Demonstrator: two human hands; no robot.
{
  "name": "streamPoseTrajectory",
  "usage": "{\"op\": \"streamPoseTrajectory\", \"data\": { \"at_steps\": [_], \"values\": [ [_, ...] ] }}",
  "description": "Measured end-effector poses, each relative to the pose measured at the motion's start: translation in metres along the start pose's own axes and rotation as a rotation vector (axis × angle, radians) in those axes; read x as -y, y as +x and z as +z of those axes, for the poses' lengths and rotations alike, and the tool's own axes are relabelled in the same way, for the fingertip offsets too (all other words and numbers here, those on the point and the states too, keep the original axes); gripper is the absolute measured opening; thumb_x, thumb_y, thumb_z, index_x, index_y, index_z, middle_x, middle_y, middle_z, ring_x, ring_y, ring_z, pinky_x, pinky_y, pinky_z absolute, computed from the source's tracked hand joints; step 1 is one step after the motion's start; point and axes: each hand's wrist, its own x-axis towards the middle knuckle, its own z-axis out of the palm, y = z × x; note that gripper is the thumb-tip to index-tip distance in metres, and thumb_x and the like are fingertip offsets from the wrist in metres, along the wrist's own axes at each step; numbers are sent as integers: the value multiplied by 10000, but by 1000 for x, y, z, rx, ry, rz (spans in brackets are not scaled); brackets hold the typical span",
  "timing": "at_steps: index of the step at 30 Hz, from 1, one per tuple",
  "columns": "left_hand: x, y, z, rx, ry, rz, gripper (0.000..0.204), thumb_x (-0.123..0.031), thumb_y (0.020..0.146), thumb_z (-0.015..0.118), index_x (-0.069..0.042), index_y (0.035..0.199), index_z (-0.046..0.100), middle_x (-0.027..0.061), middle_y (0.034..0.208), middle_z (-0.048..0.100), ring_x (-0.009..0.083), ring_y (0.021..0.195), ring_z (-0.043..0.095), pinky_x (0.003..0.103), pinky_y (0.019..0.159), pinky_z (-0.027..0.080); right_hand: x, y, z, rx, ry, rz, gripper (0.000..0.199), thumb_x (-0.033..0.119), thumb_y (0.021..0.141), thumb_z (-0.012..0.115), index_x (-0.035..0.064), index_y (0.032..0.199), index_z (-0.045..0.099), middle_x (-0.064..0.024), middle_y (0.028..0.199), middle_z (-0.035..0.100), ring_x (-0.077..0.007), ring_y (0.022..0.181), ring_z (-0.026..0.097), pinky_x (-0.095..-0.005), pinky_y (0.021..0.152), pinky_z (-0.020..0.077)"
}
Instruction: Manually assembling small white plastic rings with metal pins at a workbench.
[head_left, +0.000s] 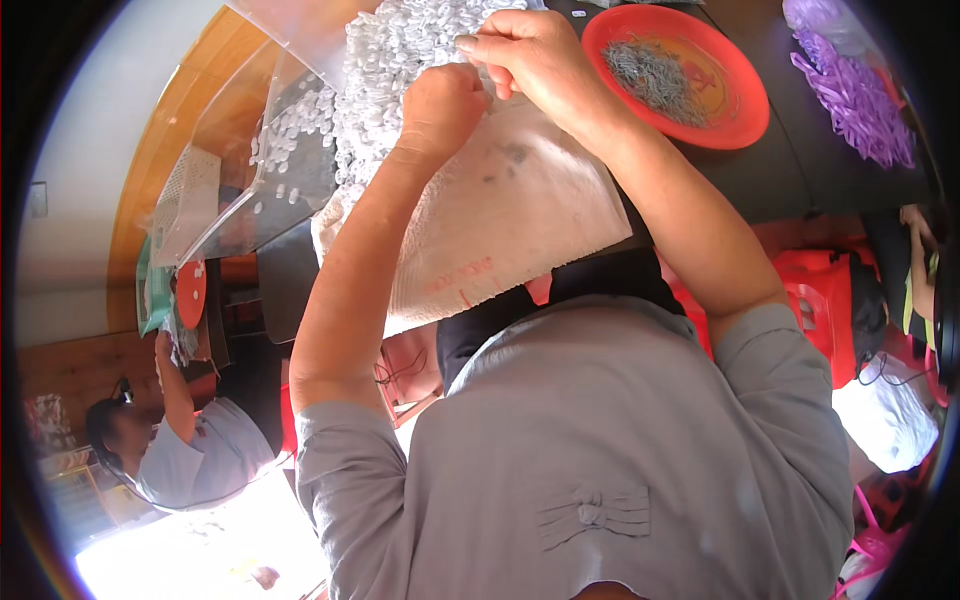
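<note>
Over the front edge of a large pile of small white oval pieces (pixel 385 85), my two hands come close together. My left hand (pixel 440 108) is closed with its fingers curled in; whatever it holds is hidden. To its right my right hand (pixel 530 55) bends in a pinch, thumb and fingers near the left hand; anything between them is too small to make out. A pale woven cloth (pixel 520 210) lies below my wrists. By my right forearm sits a round red plate (pixel 745 110) with a heap of thin grey metal pins (pixel 645 75).
Purple strips (pixel 850 110) lie bunched at the far right of the dark table (pixel 790 165). Clear plastic panels (pixel 225 200) stand left of the pile, with more white pieces nearby. Another person (pixel 205 450) sits at the left. A red stool (pixel 820 310) is at my right.
</note>
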Motion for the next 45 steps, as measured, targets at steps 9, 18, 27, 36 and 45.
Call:
{"op": "streamPoseTrajectory", "data": {
  "at_steps": [9, 18, 27, 36, 45],
  "values": [
    [-8, -45, -38, 34, -1283, -365, 135, -85, 845, 634, 50, 845, 636, 93, 713, 620, 136, 556, 546, 257, 451, 395, 5, -1, -1, 88, 76, 15, 235, 95, 875, 625, -10, 670, 576, -36, 558, 529, -88, 496, 489, -255, 452, 373],
    [9, -70, -36, 103, -1627, -408, 148, -47, 893, 558, 84, 960, 569, 125, 791, 608, 168, 614, 561, 272, 466, 406, -19, -1, 5, 352, -94, 22, 102, 93, 860, 633, -5, 877, 651, -9, 717, 586, -70, 627, 518, -224, 592, 420],
    [12, -75, -37, 35, -1620, -347, 175, 40, 859, 580, 77, 1027, 549, 153, 827, 630, 197, 647, 603, 290, 485, 456, -23, -2, 8, 370, -25, 7, 66, 49, 793, 638, -6, 824, 658, -20, 662, 604, -80, 598, 540, -244, 568, 449],
    [7, -67, -53, 18, -1529, -334, 248, 76, 822, 575, 77, 1067, 533, 174, 824, 639, 214, 636, 610, 305, 495, 468, -18, -4, 6, 475, -83, -9, 119, 84, 847, 643, 30, 942, 687, -6, 776, 645, -61, 701, 560, -206, 620, 428],
    [6, -64, -65, 52, -1521, -286, 243, 47, 826, 569, 81, 1067, 563, 163, 787, 643, 192, 615, 599, 295, 489, 452, -12, -10, 15, 272, -215, -353, 102, 6, 857, 614, -42, 770, 591, -53, 675, 587, -110, 612, 551, -263, 522, 436]
  ]
}}
